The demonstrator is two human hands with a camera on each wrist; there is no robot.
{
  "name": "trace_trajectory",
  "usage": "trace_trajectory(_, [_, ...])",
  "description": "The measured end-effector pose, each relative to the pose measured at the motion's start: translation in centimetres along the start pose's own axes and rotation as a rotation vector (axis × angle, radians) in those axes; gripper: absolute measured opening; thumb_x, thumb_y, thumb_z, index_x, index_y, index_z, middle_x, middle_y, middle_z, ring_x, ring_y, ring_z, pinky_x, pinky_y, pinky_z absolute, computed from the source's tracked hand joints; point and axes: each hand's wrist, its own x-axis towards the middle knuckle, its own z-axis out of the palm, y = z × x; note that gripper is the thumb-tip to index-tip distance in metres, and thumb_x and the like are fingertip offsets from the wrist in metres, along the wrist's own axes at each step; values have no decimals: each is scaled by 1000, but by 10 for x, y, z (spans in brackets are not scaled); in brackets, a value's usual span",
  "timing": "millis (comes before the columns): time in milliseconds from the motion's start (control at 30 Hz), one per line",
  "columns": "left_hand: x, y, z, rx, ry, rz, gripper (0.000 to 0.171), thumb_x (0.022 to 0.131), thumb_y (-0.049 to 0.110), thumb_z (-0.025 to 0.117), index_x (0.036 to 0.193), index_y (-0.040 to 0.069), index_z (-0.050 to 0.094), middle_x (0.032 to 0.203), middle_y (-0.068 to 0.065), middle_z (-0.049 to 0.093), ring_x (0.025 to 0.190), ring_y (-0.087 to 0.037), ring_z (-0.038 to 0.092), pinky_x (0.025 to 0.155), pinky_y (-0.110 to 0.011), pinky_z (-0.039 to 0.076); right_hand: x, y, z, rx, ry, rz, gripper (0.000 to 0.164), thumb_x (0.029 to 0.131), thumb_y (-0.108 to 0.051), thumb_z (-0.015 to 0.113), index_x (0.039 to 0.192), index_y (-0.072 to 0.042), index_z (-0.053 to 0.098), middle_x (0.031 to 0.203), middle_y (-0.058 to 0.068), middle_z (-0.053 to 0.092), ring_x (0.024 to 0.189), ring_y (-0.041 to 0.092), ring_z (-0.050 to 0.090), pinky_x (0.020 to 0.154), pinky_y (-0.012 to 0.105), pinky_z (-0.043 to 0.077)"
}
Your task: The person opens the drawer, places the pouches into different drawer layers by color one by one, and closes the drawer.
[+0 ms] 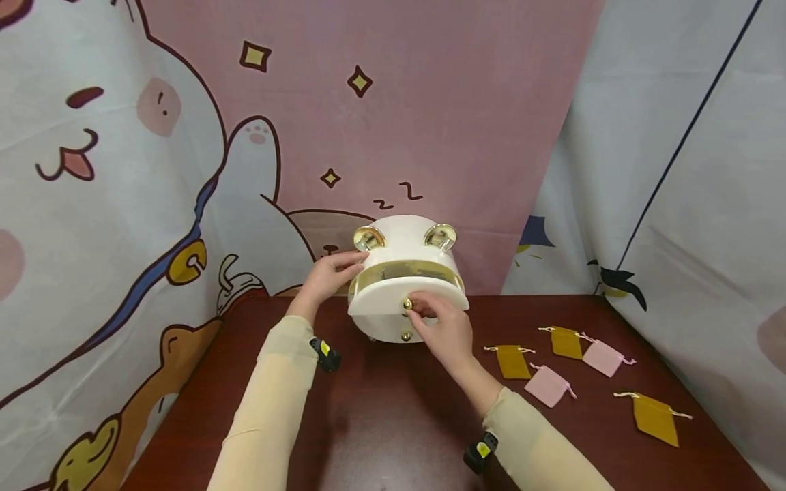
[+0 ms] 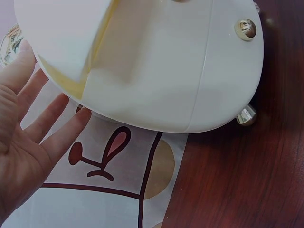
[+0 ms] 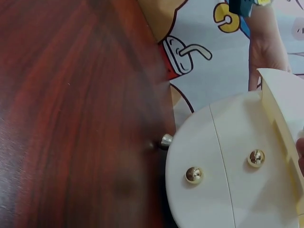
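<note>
A white rounded drawer box with gold ear shapes on top stands at the back of the table. Its top drawer is pulled partway out, with a gap behind the front panel. My right hand pinches the gold knob of that drawer; the right wrist view shows only fingertips at its edge. Below, the lower drawer fronts with gold knobs sit closed. My left hand, fingers spread and fairly straight, rests against the box's left side near the gold ear.
On the table's right lie several small drawstring pouches, mustard ones and pink ones. A cartoon-printed cloth hangs behind the dark red wooden table and down both sides.
</note>
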Motion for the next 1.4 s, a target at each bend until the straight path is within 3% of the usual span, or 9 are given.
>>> trace_trajectory(367, [-1, 1, 0, -6, -2, -1, 39, 97, 36, 65, 135, 25, 65, 145, -3, 53, 130, -26, 50, 102, -48, 44, 16, 13, 11, 29, -29, 111, 24, 80, -4, 82, 102, -12, 75, 83, 0, 71, 74, 12, 69, 70, 31, 57])
trace_trajectory(800, [0, 0, 0, -21, -1, -4, 39, 97, 36, 66, 134, 26, 65, 144, -2, 53, 126, -25, 53, 100, -47, 46, 27, 20, 16, -24, -67, 185, 25, 82, -12, 82, 105, -16, 75, 85, -2, 72, 76, 12, 70, 70, 33, 56])
trace_trajectory(1067, [-1, 1, -1, -17, -2, -3, 39, 97, 36, 66, 135, 26, 65, 144, -2, 53, 127, -26, 53, 100, -46, 46, 30, 21, 16, -37, -75, 175, 24, 83, -13, 82, 106, -17, 76, 89, -2, 74, 77, 12, 71, 71, 33, 56])
trace_trajectory(1400, [-1, 0, 0, -19, 3, -13, 39, 96, 38, 66, 134, 28, 66, 143, -1, 54, 127, -25, 52, 100, -47, 46, 22, 28, 13, 30, -99, 153, 30, 82, -8, 81, 110, -12, 71, 85, 1, 72, 78, 15, 70, 73, 32, 57])
